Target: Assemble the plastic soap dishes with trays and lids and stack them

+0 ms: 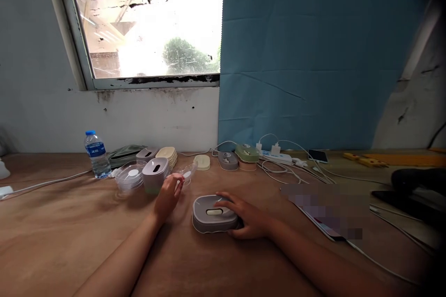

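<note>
A low, rounded grey box (200,217) with an oval slot in its top lies on the table in front of me, something pale showing in the slot. My right hand (245,216) grips its right end, with fingers over the top and the thumb at the near side. To the left, my left hand (170,193) is raised with its fingers curled together in a pinch. Just behind those fingertips is a clear plastic round piece (188,174); whether they hold it I cannot tell. A taller pale lilac box (153,175) with a slot stands beside this hand.
Behind are stacked cream lids (167,154), a single cream lid (202,163), a grey box (227,160) and a green-topped box (247,152). Leftward stand a clear round roll (129,175) and a water bottle (95,155). Cables trail from a power strip (278,156) on the right.
</note>
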Demonstrator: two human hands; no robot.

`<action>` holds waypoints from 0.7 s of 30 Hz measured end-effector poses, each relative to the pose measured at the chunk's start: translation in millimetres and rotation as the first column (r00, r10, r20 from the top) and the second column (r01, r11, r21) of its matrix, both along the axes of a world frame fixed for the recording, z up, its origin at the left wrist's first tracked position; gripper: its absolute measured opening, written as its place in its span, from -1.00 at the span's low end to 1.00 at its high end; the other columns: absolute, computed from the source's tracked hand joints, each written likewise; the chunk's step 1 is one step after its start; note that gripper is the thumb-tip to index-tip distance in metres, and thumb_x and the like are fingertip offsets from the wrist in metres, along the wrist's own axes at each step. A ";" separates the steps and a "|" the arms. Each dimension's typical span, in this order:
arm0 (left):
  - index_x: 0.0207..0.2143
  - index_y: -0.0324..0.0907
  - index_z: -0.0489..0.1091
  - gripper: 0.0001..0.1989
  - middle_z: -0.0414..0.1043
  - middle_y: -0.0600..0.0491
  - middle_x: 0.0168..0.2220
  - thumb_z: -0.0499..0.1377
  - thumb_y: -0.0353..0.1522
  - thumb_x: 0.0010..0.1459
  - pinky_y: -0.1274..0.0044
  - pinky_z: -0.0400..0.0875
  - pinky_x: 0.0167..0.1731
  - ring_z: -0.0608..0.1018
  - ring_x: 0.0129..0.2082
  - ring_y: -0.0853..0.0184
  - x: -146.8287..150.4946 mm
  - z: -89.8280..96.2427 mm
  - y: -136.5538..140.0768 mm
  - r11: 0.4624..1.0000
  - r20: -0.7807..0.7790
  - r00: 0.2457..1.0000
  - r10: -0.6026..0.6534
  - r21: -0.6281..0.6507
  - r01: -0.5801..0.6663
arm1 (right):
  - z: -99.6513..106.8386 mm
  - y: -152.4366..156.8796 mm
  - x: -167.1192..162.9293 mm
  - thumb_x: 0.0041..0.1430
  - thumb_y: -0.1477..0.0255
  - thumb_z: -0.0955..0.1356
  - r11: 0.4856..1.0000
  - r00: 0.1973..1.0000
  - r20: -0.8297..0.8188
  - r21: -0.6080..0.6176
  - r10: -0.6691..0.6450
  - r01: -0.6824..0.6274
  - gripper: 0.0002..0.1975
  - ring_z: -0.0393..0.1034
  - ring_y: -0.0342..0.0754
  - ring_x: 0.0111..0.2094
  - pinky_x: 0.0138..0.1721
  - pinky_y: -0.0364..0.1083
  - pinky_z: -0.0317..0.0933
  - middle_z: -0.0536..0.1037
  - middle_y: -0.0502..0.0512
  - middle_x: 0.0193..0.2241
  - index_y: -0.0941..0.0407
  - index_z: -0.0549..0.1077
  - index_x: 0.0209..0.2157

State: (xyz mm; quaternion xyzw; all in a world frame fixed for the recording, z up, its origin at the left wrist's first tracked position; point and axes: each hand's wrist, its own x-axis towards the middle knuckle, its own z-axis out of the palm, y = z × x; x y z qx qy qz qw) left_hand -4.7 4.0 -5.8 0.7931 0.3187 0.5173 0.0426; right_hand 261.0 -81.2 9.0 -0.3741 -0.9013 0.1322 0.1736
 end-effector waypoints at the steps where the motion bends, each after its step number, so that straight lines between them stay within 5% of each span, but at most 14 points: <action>1: -0.35 -0.14 0.17 -0.99 0.31 0.05 -0.30 -0.02 -0.40 0.14 0.43 0.27 -0.19 0.42 -0.24 0.33 3.1 5.2 -4.3 0.998 0.116 0.992 -0.047 -0.041 0.052 | 0.0 0.1 0.2 -0.16 0.31 0.38 1.000 1.000 -0.004 0.022 -0.005 0.005 -0.29 -0.06 0.14 0.14 0.08 0.09 -0.07 0.02 0.18 0.16 0.03 0.13 0.08; 5: -0.40 -0.14 0.05 -0.85 0.22 0.14 -0.31 0.04 -0.34 0.12 0.53 0.33 -0.30 0.50 -0.35 0.41 15.7 24.7 -21.4 0.896 0.587 0.782 -0.211 -0.203 0.394 | 5.2 0.6 -5.0 -0.06 0.27 0.33 0.978 0.991 -0.112 0.189 -0.070 0.090 -0.26 -0.13 0.14 0.17 0.10 0.11 -0.09 -0.05 0.17 0.19 0.05 -0.02 0.15; 11: -0.37 -0.13 0.05 -0.75 0.24 0.20 -0.34 0.15 -0.35 0.04 0.47 0.36 -0.22 0.53 -0.37 0.39 25.2 29.6 -36.2 0.543 0.880 0.419 -0.225 -0.243 0.804 | 10.5 1.2 -24.9 -0.07 0.39 0.33 0.878 0.931 -0.344 0.401 -0.119 0.261 -0.33 -0.09 0.11 0.16 0.11 0.09 -0.08 -0.02 0.17 0.16 0.06 0.03 0.10; 15: -0.35 -0.12 0.06 -0.73 0.28 0.21 -0.37 0.17 -0.38 0.02 0.44 0.35 -0.18 0.53 -0.37 0.38 27.6 24.5 -38.0 0.408 0.913 0.351 -0.206 -0.246 0.879 | 2.7 -1.0 -29.3 -0.08 0.36 0.36 0.866 0.887 -0.443 0.383 -0.132 0.320 -0.37 -0.04 0.12 0.13 0.10 0.10 -0.04 0.06 0.19 0.10 0.06 0.08 0.05; 21: -0.28 -0.12 0.10 -0.71 0.32 0.19 -0.36 0.19 -0.40 0.01 0.43 0.34 -0.17 0.52 -0.36 0.38 24.2 22.6 -38.2 0.317 0.907 0.373 -0.195 -0.301 0.899 | -0.8 -0.6 -21.6 -0.10 0.40 0.36 0.886 0.900 -0.419 0.365 -0.117 0.285 -0.32 -0.02 0.11 0.11 0.08 0.09 -0.01 0.09 0.21 0.08 0.07 0.04 0.08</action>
